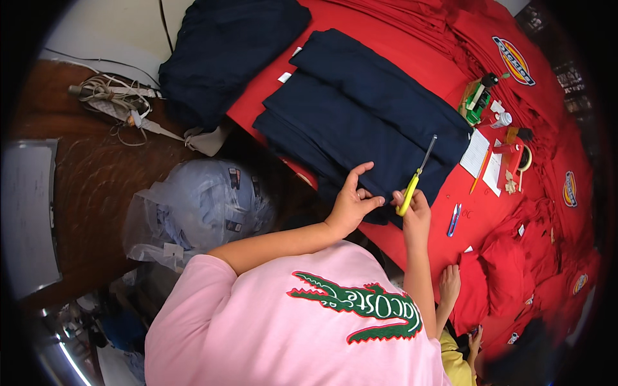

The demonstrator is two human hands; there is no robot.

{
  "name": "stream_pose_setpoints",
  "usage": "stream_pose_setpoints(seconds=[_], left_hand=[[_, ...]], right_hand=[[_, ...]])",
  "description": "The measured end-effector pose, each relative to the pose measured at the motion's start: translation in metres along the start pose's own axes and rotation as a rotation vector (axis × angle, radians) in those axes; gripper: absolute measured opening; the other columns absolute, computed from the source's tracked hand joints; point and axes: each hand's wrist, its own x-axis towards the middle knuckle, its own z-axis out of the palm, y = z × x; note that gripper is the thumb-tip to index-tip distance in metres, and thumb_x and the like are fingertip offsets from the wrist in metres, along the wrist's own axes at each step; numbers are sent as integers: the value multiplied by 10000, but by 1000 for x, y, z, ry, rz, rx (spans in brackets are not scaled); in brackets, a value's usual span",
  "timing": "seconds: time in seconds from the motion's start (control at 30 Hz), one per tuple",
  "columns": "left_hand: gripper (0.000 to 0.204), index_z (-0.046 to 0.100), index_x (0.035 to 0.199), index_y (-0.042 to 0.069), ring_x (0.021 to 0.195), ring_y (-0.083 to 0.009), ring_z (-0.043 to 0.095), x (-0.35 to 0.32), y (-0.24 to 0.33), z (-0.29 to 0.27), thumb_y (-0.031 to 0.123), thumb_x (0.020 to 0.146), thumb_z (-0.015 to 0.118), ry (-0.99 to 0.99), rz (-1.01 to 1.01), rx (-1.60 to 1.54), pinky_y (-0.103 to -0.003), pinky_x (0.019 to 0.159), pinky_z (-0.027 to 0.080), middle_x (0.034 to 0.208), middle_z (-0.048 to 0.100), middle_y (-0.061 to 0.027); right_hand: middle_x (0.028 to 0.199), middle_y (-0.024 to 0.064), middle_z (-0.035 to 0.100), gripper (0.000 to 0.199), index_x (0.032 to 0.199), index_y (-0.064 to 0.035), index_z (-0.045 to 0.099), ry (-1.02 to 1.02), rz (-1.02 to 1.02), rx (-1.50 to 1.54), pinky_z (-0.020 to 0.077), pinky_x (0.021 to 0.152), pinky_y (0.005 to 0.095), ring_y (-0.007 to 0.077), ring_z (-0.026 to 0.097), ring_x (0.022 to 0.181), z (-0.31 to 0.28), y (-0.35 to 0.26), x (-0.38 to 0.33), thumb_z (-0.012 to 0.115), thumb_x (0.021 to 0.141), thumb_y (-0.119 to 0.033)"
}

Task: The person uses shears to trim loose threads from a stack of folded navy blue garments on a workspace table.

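Note:
A folded stack of navy cloth (347,109) lies on the red-covered table, its near edge reaching my hands. My left hand (351,206) is at that edge, thumb and a bent finger close together on the cloth, the index finger stretched away. To its right, my right hand (417,215) is closed round yellow-handled scissors (412,186), slim metal blades pointing up and away over the navy cloth. Its fingertips come near the left thumb, with a bit of dark cloth between them. My fingers partly hide the scissors' handles.
Blue-handled thread snips (454,220), a pencil (479,172) and paper (474,151) lie right of the stack. Red garments (502,257) cover the right side. A co-worker's hand (450,286) is nearby. A clear bag of light-blue cloth (199,206) stands left.

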Motion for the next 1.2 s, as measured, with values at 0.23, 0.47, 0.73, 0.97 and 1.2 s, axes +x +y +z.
stream_pose_setpoints(seconds=[0.23,0.47,0.73,0.97,1.2], left_hand=[[559,436,1572,80,781,-48,492,32,13,-47,168,1070,666,277,158,170,-212,764,432,838,509,55],[557,492,1489,-1,857,-55,521,58,38,-93,-51,977,705,321,336,305,-196,772,504,1097,573,-19],[645,533,1500,-3,950,-94,568,77,87,-93,-152,899,711,176,496,444,-236,844,588,1340,518,-82],[650,556,1491,3,1057,-124,621,97,83,-123,-163,884,718,119,522,312,-259,894,593,1358,509,-82],[734,463,1558,-2,1072,-147,651,99,97,-124,-205,884,671,15,528,249,-274,939,590,1449,438,-83]], right_hand=[[754,-31,634,225,961,-46,610,-59,75,-115,402,595,215,28,527,649,-5,19,22,817,899,13],[716,-23,617,190,971,-7,669,72,32,-366,390,588,237,35,491,645,-18,3,0,839,901,-53],[717,62,640,316,995,-31,734,9,-422,-953,506,643,406,248,653,736,51,-79,13,878,762,-188],[682,33,588,390,985,-50,739,-97,-491,-1072,480,720,413,262,597,701,101,-81,37,894,754,-323],[706,27,611,401,1007,-47,741,-108,-432,-1071,489,768,403,258,603,718,111,-75,51,898,753,-313]])
